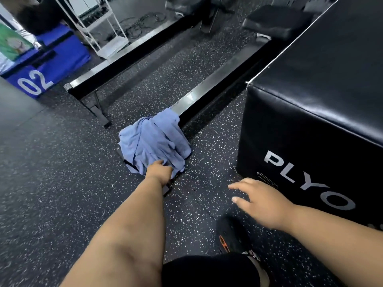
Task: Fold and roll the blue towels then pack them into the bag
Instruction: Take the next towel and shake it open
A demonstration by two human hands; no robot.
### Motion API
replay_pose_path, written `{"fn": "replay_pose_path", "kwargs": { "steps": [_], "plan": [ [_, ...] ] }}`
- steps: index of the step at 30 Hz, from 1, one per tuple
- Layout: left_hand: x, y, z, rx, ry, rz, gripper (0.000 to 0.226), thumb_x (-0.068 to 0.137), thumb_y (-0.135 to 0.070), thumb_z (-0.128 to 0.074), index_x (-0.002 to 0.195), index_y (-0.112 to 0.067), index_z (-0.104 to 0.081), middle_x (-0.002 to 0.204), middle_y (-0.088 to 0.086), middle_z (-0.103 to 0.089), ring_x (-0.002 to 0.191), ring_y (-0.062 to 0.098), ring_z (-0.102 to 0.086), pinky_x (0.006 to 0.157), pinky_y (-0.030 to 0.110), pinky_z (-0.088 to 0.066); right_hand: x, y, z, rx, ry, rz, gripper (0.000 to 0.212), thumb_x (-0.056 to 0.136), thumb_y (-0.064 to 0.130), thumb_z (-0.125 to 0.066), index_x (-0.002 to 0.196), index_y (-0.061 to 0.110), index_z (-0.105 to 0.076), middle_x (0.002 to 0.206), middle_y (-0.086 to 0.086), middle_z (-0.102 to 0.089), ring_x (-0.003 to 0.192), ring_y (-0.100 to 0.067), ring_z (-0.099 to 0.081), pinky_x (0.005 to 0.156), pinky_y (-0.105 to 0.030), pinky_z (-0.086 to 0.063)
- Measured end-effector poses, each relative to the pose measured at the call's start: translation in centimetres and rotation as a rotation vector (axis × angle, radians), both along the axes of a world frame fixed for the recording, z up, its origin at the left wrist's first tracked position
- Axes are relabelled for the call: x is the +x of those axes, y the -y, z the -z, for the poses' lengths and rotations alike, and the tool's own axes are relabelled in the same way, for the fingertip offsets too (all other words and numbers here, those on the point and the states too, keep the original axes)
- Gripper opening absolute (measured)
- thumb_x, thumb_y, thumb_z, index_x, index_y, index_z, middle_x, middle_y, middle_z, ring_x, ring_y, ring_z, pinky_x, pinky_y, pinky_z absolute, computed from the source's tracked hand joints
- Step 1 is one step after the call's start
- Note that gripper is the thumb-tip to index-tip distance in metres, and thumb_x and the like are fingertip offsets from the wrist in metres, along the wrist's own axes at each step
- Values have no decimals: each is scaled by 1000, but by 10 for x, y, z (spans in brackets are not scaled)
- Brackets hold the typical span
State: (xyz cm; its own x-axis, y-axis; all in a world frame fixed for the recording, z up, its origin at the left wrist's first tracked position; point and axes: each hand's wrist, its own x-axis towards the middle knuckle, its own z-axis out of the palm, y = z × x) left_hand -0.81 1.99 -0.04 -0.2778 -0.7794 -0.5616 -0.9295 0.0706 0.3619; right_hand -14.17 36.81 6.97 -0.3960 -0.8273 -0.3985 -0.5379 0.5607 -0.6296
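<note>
Left hand (158,168) grips crumpled, soft blue towels (153,139).

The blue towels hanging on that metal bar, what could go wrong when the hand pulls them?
The left hand grips only the lower edge of the blue towels, a crumpled heap draped over the end of the metal bar. A pull could snag them there, or drag loose ones across the speckled floor. The right hand is open and away from them, so it probably cannot catch a falling towel.
</note>
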Motion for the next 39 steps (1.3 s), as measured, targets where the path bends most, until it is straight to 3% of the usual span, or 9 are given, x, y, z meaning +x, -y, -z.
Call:
{"fn": "replay_pose_path", "kwargs": {
  "steps": [7, 12, 15, 17, 19, 21, 28, 34, 39],
  "plan": [
    [-27, 12, -11, -35, 9, -4, 56, 95, -33, -62, 150, -24, -54, 166, 16, -29, 148, 39, -36, 115, 37, -38, -3, 5, 13, 12, 8, -2, 45, 105, 53, -50, 149, 44, -50, 144, 26, -48, 122, -1, -55, 111, -29, -44],
    [-30, 18, -8, -78, -81, -74, 33, 91, -20, -64, 118, 0, -66, 131, 24, -63, 125, 44, -57, 105, 46, -50, -2, 12, 7, 4, 27, 7, 44, 106, 52, -50, 149, 43, -50, 144, 26, -48, 82, 18, -45, 97, -18, -40],
    [-19, 7, -15, -111, -182, -160, 3, 81, -7, -56, 83, -5, -58, 96, 21, -66, 94, 43, -62, 75, 45, -51, -2, 14, 4, 3, 8, 10, 45, 107, 51, -49, 150, 42, -48, 146, 25, -47, 107, 13, -49, 104, -19, -39],
    [-11, -6, -28, -93, -306, -264, 24, 78, -7, -54, 100, -2, -64, 95, 13, -62, 89, 32, -56, 68, 35, -41, -1, 15, 2, -9, -1, 19, 45, 106, 51, -49, 150, 42, -49, 145, 24, -48, 126, 3, -48, 108, -21, -40],
    [-5, -12, -40, -123, -345, -298, 53, 90, -8, -55, 143, -3, -59, 134, 10, -63, 114, 30, -60, 84, 28, -40, 1, 15, -1, -25, -5, 28, 45, 106, 52, -50, 149, 42, -50, 142, 24, -49, 125, 0, -49, 107, -23, -41],
    [1, -14, -57, -162, -369, -334, 57, 96, -9, -53, 153, -8, -52, 152, 9, -55, 121, 27, -59, 88, 26, -39, 4, 16, -7, -41, -1, 41, 44, 105, 52, -51, 148, 42, -51, 140, 25, -49, 122, 1, -50, 105, -24, -43],
    [18, -22, -111, -169, -514, -315, 57, 94, -4, -52, 150, -12, -54, 98, -10, -63, 78, 11, -59, 64, 22, -44, 22, 15, -37, -100, 34, 125, 39, 104, 49, -53, 143, 47, -53, 134, 28, -50, 112, -1, -58, 99, -29, -50],
    [24, -52, -138, -125, -547, -138, 65, 94, -3, -55, 157, -13, -44, 95, 2, -68, 55, 7, -49, 52, 20, -43, 39, 14, -59, -139, 49, 158, 38, 104, 47, -54, 142, 47, -54, 125, 28, -51, 103, -5, -64, 89, -27, -53],
    [31, -60, -173, -108, -690, -134, 62, 94, 2, -59, 154, -11, -49, 92, -16, -61, 71, 3, -54, 75, 29, -55, 49, 14, -76, -159, 36, 178, 39, 104, 47, -55, 142, 45, -54, 128, 27, -51, 103, -7, -65, 91, -29, -54]
  ]
}}
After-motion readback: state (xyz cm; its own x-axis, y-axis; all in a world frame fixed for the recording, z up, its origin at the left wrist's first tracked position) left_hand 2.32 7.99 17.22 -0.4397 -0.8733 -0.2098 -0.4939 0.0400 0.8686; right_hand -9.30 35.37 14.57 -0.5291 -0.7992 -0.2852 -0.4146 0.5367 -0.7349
